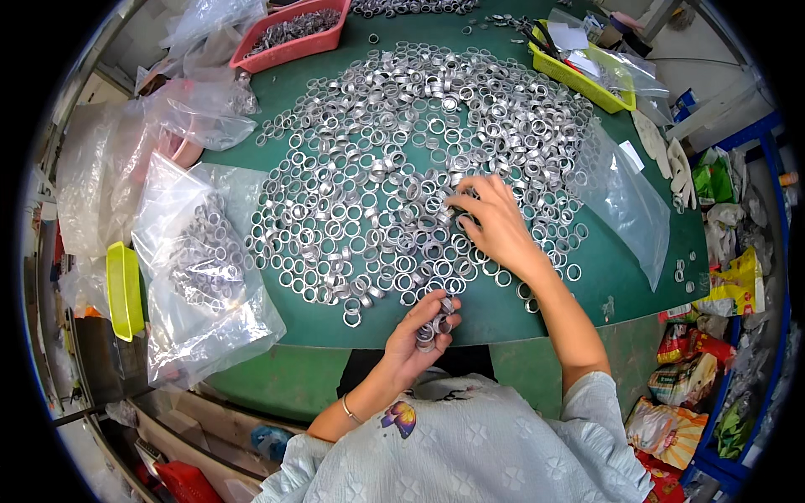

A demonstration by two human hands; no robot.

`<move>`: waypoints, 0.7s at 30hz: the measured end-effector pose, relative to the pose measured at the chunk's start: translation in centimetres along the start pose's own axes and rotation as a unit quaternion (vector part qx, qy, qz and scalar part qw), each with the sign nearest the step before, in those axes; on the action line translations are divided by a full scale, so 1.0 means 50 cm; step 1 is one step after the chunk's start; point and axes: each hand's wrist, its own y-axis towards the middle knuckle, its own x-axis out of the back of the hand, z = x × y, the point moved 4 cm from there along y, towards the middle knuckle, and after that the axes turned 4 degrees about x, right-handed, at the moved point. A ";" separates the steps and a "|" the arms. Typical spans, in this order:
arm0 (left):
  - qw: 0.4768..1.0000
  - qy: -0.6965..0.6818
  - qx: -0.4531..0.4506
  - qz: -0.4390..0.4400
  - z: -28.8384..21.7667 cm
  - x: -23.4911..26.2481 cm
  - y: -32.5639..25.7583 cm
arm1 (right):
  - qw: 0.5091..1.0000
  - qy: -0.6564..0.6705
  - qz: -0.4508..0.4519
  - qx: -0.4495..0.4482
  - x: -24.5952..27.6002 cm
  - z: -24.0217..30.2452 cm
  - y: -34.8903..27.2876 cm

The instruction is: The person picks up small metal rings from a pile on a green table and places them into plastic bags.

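Silvery metal rings (331,197) lie spread and piled over the green tabletop (495,314). Near the table's front edge, my left hand (412,337) is cupped round several metal rings, with its fingers curled over them. My right hand (493,220) reaches into the middle of the pile, fingers bent and apart, the fingertips close to the rings there. Whether a ring sits between those fingertips is too small to tell. To the left, a clear plastic bag (214,323) holds more of the same rings and overhangs the table edge.
A red tray (334,38) of small metal parts stands at the back left. At the back right is a yellow-green basket (579,82) with tools. A flat clear bag (633,222) and white gloves (679,168) lie on the right. A lime tray (124,292) sits far left.
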 end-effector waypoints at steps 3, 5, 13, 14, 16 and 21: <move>0.999 0.022 0.002 -0.043 0.003 -0.019 -0.010 | 0.994 -0.095 -0.024 0.052 -0.051 -0.021 0.021; 0.997 0.036 -0.004 -0.063 0.001 -0.023 -0.015 | 0.986 -0.138 -0.031 0.085 -0.060 -0.022 0.027; 0.994 0.055 -0.036 -0.089 -0.011 0.002 -0.013 | 0.984 0.150 -0.030 -0.094 0.015 -0.009 -0.022; 0.991 0.065 -0.041 -0.108 -0.009 -0.013 -0.010 | 0.975 0.198 0.018 -0.104 0.020 0.018 -0.034; 0.989 0.064 -0.052 -0.124 -0.004 -0.057 0.000 | 0.942 0.293 0.113 -0.122 0.021 0.064 -0.054; 0.997 0.061 -0.025 -0.042 -0.014 -0.013 0.002 | 0.950 0.241 0.197 0.035 0.037 0.090 -0.034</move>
